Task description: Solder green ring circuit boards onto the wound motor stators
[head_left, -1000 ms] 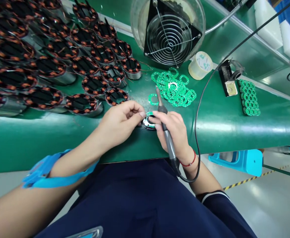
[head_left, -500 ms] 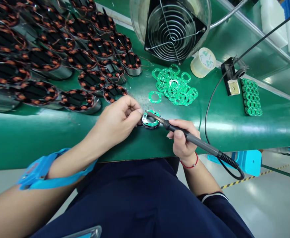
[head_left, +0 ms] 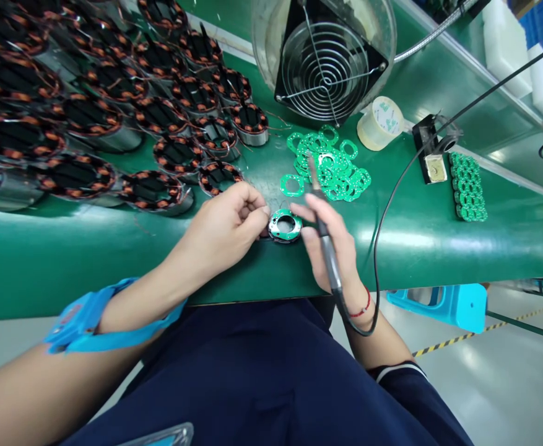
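Observation:
A motor stator topped with a green ring-shaped circuit board (head_left: 280, 234) sits on the bench in front of me. At its left edge my left hand (head_left: 234, 217) is closed in a pinch; whatever lies between thumb and forefinger is too small to make out. My right hand (head_left: 334, 241) holds a soldering iron (head_left: 329, 257) in its grip, tip pointing up and away over the pile of loose boards. The right thumb and a fingertip reach toward the stator's right side. A thin wire sticks up behind the board.
Rows of copper-wound stators (head_left: 80, 173) fill the left. Loose green ring boards (head_left: 340, 173) lie ahead, near a fan (head_left: 327, 74) and a tape roll (head_left: 380, 124). Farther right are an iron stand (head_left: 429, 152) and a board panel (head_left: 467, 186). The iron's cable (head_left: 387, 217) crosses the bench.
The soldering iron's tip has left the board and swung upward, turning in my right hand. The right fingers have moved closer to the stator. My left hand keeps its pinch.

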`<state>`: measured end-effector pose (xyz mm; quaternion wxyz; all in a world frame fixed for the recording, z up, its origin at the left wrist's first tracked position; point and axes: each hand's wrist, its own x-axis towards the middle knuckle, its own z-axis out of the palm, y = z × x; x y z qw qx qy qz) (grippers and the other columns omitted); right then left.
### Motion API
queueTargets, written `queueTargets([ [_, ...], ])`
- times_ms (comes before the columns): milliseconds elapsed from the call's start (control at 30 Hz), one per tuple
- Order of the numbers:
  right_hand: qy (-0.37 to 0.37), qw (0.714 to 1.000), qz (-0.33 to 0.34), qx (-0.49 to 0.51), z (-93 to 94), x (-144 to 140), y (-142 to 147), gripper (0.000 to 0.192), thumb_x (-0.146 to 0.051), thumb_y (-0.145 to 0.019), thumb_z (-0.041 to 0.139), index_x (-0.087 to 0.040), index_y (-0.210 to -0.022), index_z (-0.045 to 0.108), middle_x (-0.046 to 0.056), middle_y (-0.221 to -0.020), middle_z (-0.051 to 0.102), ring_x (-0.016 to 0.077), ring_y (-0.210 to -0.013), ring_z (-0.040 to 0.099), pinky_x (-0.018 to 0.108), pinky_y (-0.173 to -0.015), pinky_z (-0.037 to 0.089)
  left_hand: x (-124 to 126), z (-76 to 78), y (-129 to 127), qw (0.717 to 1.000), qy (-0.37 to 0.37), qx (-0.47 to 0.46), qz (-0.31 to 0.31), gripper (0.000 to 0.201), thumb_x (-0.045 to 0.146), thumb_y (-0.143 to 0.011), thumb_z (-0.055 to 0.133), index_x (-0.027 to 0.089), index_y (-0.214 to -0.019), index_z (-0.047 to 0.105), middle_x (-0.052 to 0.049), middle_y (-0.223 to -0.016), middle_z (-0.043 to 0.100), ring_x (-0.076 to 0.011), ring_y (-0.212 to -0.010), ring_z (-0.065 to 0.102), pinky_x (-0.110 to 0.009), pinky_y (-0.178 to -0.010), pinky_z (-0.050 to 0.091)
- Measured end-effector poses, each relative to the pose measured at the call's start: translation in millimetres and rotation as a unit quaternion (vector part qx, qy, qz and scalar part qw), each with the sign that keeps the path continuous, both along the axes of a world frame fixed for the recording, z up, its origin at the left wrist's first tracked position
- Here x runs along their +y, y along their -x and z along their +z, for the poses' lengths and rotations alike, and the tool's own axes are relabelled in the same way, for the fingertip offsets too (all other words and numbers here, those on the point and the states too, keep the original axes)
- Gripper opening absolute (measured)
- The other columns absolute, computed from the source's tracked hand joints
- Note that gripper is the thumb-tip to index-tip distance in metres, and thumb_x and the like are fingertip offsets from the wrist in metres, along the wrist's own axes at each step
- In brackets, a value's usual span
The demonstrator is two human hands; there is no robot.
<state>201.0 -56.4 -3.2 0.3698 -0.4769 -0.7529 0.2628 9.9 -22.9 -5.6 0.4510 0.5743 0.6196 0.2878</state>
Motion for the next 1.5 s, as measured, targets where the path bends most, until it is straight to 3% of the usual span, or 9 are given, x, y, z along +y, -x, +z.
queueTargets([
  [100,0.009,0.991,0.09,-0.095,5.1,8,2,0.048,-0.024,-0.101,0.052,-0.025,-0.149,0.048,0.008,-0.143,0.069,0.0245,-0.138,0.062,0.045,-0.114,0.054,-3,-1.7,2,1.0,-0.016,0.001,-0.015,0.015,0.037,-0.087,0.051,0.023,-0.088,0.056,0.0,-0.073,0.064,-0.018,-0.069,0.063,-0.031,-0.067,0.051],
  [233,-0.007,0.986,0.087,-0.139,0.0,11,1,0.053,-0.018,-0.1,0.047,-0.022,-0.152,0.047,0.009,-0.135,0.071,0.025,-0.128,0.063,0.044,-0.11,0.053,-16,0.0,13,0.996,-0.04,0.024,-0.074,0.036,0.046,-0.09,0.051,0.022,-0.116,0.06,-0.006,-0.102,0.072,-0.0241,-0.09,0.069,-0.036,-0.082,0.056],
  [367,-0.029,0.988,0.051,-0.143,-8.1,11,1,0.05,-0.036,-0.106,0.05,-0.021,-0.153,0.047,0.011,-0.128,0.073,0.0268,-0.114,0.066,0.046,-0.104,0.053,-26,5.3,24,0.98,-0.072,0.108,-0.15,0.03,0.047,-0.092,0.047,0.023,-0.095,0.065,-0.007,-0.092,0.069,-0.0271,-0.088,0.066,-0.04,-0.082,0.053],
  [533,-0.053,0.98,0.041,-0.185,-9.1,6,6,0.052,-0.045,-0.107,0.053,-0.018,-0.151,0.052,0.011,-0.116,0.075,0.025,-0.102,0.065,0.04,-0.093,0.054,-22,11.1,20,0.994,-0.064,0.03,-0.079,0.027,0.047,-0.09,0.053,0.024,-0.083,0.064,-0.002,-0.081,0.065,-0.0204,-0.075,0.06,-0.033,-0.072,0.05],
  [700,-0.115,0.975,0.058,-0.183,-3.7,0,6,0.045,-0.039,-0.108,0.051,-0.022,-0.148,0.053,0.01,-0.142,0.069,0.0279,-0.147,0.05,0.046,-0.115,0.046,-14,11.5,10,0.997,0.003,-0.057,-0.05,0.029,0.051,-0.082,0.06,0.022,-0.083,0.063,0.0,-0.076,0.067,-0.0167,-0.067,0.058,-0.028,-0.063,0.047],
  [800,-0.148,0.971,0.1,-0.16,-1.0,1,5,0.04,-0.034,-0.109,0.045,-0.024,-0.147,0.053,0.007,-0.137,0.073,0.0246,-0.15,0.048,0.046,-0.116,0.045,-13,14.9,9,0.997,-0.005,-0.054,-0.053,0.029,0.051,-0.082,0.059,0.022,-0.078,0.061,0.002,-0.072,0.065,-0.0154,-0.065,0.057,-0.027,-0.061,0.046],
  [1200,-0.16,0.982,0.046,-0.093,-0.6,-2,6,0.033,-0.021,-0.106,0.047,-0.022,-0.136,0.061,0.005,-0.117,0.081,0.019,-0.114,0.071,0.037,-0.102,0.053,-13,10.2,5,0.997,-0.017,-0.069,0.017,0.021,0.043,-0.086,0.055,0.022,-0.083,0.06,0.001,-0.067,0.06,-0.017,-0.063,0.057,-0.03,-0.063,0.046],
  [1367,-0.138,0.987,-0.017,-0.081,-1.6,-9,7,0.039,-0.026,-0.109,0.046,-0.024,-0.147,0.053,0.004,-0.11,0.083,0.0201,-0.104,0.075,0.039,-0.097,0.057,-8,13.7,3,0.999,-0.045,0.006,0.001,0.024,0.043,-0.087,0.051,0.022,-0.084,0.061,0.001,-0.066,0.061,-0.0176,-0.063,0.057,-0.031,-0.065,0.044],
  [1500,-0.13,0.99,-0.061,0.01,-2.9,-14,4,0.037,-0.034,-0.11,0.047,-0.027,-0.145,0.056,0.003,-0.099,0.081,0.0177,-0.087,0.077,0.036,-0.084,0.064,-6,19.1,4,0.996,-0.054,0.064,-0.022,0.023,0.041,-0.087,0.049,0.022,-0.083,0.061,-0.001,-0.071,0.064,-0.0191,-0.067,0.06,-0.032,-0.069,0.044],
])
